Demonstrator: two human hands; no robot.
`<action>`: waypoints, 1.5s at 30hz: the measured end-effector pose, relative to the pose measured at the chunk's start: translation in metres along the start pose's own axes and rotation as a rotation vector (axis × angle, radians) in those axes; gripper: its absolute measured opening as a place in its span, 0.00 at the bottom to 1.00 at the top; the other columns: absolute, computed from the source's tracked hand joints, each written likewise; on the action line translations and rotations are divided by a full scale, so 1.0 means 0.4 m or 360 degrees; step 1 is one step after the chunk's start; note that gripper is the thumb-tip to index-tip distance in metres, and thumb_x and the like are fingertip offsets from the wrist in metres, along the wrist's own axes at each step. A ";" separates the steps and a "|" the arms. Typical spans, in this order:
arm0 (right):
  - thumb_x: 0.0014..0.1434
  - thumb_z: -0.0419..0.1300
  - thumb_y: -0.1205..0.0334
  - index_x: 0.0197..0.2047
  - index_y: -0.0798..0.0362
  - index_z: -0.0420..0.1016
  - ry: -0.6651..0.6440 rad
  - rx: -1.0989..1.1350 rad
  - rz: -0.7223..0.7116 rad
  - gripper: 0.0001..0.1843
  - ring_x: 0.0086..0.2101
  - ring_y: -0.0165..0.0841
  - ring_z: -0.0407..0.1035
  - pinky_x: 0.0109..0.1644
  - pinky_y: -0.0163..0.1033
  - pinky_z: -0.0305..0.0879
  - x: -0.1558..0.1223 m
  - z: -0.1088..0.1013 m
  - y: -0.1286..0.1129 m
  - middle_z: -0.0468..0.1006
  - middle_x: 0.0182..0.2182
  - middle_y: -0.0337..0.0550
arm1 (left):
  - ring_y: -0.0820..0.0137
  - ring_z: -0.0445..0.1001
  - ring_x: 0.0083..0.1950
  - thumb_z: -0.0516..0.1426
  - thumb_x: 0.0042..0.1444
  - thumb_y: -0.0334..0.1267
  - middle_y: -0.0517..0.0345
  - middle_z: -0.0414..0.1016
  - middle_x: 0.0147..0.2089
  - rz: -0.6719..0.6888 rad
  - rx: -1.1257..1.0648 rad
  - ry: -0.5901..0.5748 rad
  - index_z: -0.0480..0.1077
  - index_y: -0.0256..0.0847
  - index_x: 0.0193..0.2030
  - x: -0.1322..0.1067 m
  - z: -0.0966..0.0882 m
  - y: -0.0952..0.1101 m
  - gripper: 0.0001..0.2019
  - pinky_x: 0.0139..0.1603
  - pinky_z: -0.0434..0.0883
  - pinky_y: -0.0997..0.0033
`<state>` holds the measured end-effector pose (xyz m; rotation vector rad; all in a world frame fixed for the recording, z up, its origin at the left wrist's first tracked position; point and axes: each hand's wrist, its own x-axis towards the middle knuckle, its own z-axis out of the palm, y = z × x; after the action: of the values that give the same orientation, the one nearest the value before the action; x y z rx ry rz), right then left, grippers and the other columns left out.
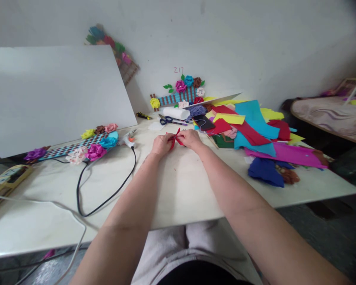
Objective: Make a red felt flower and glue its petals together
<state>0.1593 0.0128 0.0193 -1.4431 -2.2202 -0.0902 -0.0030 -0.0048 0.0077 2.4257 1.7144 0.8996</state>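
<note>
Both my hands meet over the middle of the white table [178, 190]. My left hand [161, 144] and my right hand [190, 138] each pinch an end of a small red felt strip [174, 139], fingers closed on it. Just beyond my hands lie blue-handled scissors [167, 120] and a white roll [176, 113]. A glue gun [128, 139] rests to the left of my left hand, its black cord [106, 198] looping toward me.
A heap of coloured felt sheets [252, 134] covers the right of the table. Woven strips with felt flowers lie at left [77, 148] and lean on the wall [180, 95]. A white board [53, 95] leans at left. A power strip [8, 178] sits at the far left.
</note>
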 end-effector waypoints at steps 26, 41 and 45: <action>0.59 0.56 0.61 0.43 0.48 0.82 0.0131 0.0302 0.0127 0.14 0.40 0.34 0.75 0.42 0.35 0.64 0.000 0.019 -0.001 0.83 0.40 0.42 | 0.66 0.77 0.45 0.51 0.59 0.30 0.49 0.80 0.46 0.0020 -0.0040 0.0013 0.73 0.38 0.55 0.002 -0.002 0.012 0.19 0.50 0.69 0.70; 0.54 0.60 0.66 0.38 0.52 0.84 0.0157 0.0680 0.0100 0.11 0.36 0.33 0.76 0.42 0.34 0.67 0.018 0.056 0.046 0.83 0.35 0.42 | 0.67 0.76 0.42 0.49 0.61 0.33 0.49 0.80 0.45 0.0136 -0.0046 -0.0070 0.72 0.37 0.55 0.001 -0.005 0.012 0.18 0.48 0.69 0.71; 0.53 0.60 0.67 0.37 0.51 0.84 0.0132 0.0711 0.0083 0.11 0.35 0.33 0.76 0.41 0.34 0.68 0.021 0.064 0.055 0.83 0.33 0.40 | 0.68 0.76 0.41 0.48 0.61 0.32 0.50 0.80 0.43 0.0153 -0.0031 -0.0075 0.73 0.39 0.54 -0.002 -0.005 0.011 0.18 0.48 0.69 0.72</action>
<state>0.1667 0.0376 -0.0039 -1.2213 -1.9718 0.3368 -0.0004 -0.0079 0.0106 2.5144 1.5790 0.8574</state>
